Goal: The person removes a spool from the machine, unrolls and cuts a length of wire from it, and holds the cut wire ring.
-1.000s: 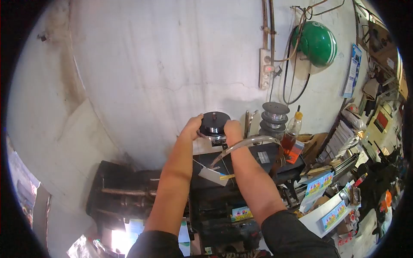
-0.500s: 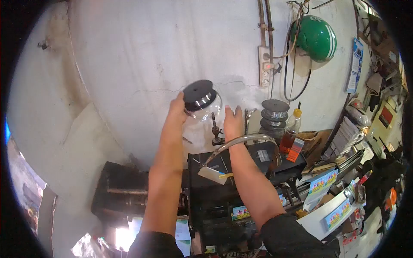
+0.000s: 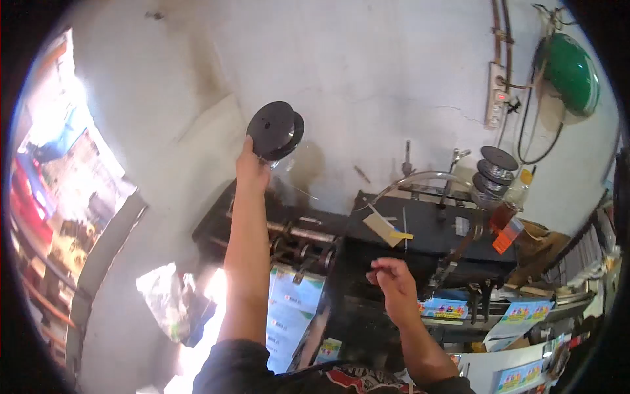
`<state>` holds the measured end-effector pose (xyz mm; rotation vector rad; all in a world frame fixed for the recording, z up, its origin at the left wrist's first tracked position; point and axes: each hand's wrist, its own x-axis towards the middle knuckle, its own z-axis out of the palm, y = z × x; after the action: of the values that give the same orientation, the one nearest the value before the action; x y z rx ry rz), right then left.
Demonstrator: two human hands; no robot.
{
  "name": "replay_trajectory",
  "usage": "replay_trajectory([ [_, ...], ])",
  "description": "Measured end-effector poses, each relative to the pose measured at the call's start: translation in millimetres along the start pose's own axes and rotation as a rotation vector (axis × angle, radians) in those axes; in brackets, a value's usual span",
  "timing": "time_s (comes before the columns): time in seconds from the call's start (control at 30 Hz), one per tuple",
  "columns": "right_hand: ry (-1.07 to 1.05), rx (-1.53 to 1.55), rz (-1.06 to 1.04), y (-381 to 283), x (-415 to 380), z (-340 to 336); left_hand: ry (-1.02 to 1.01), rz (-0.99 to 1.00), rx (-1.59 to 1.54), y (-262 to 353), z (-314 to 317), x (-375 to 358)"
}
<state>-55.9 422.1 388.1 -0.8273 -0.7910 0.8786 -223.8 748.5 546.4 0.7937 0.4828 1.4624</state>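
Note:
My left hand (image 3: 252, 169) grips a black spool (image 3: 270, 130) by its lower edge, raised in front of the white wall. A thin clear strand trails from the spool toward the right. My right hand (image 3: 394, 284) is lower, in front of the black machine (image 3: 430, 223), with its fingers curled and close together; whether anything small lies between them is too blurred to tell. Several stacked spools (image 3: 497, 172) stand on the machine's right end, beside a bottle of reddish liquid (image 3: 504, 211) with a yellow cap.
A curved metal tube (image 3: 420, 177) arches over the machine top. A power strip (image 3: 495, 97) and a green helmet (image 3: 572, 74) hang on the wall. Printed sheets (image 3: 292, 308) lie below, near a crumpled plastic bag (image 3: 167, 302). A bright opening is at the left.
The view has turned left. My left hand has carried the spool left, away from the machine. My right hand has come down and back from the metal tube, and its fingers have curled.

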Motion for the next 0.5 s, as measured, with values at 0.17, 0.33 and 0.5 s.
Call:
replay_trajectory([
  [0.17,-0.335,0.049,0.285,13,-35,22,0.033,0.098,-0.075,24,-73,-89],
  [0.33,-0.729,0.393,0.871,56,-55,93,0.154,0.075,-0.026,44,-128,-178],
  [0.5,-0.660,0.932,1.184,89,-66,125,0.260,0.095,0.049,47,-86,-284],
])
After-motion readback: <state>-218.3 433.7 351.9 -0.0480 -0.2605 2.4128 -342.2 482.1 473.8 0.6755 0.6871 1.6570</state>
